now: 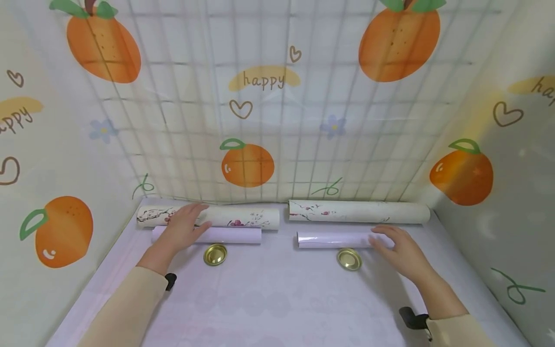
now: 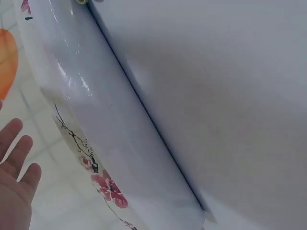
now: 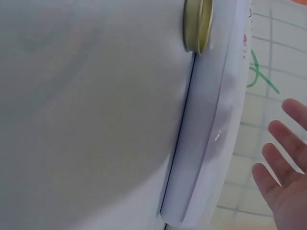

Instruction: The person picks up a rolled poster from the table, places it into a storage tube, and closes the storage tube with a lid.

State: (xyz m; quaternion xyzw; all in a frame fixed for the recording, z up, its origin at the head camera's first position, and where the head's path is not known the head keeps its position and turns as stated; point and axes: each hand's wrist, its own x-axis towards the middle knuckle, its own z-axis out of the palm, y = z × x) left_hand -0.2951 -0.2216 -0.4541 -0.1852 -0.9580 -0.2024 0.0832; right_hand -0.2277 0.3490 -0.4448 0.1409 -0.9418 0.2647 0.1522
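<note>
My left hand (image 1: pixel 184 226), fingers spread, reaches over a floral-printed white roll (image 1: pixel 243 217) and a thinner plain white roll (image 1: pixel 236 235) in front of it. On the other side, my right hand (image 1: pixel 403 250) hovers by the right end of a second plain white roll (image 1: pixel 329 239), thumb and fingers apart. Behind that lies another floral-printed roll (image 1: pixel 355 212). The left wrist view shows the left fingers (image 2: pixel 29 177) extended beside the floral print; straight right fingers (image 3: pixel 280 165) appear in the right wrist view. Neither hand grips anything.
Two shallow round gold-coloured metal dishes, one on the left (image 1: pixel 215 254) and one on the right (image 1: pixel 349 259), sit just in front of the plain rolls. A pale cloth covers the table (image 1: pixel 269 299). Orange-printed curtains (image 1: pixel 277 115) enclose the back and sides.
</note>
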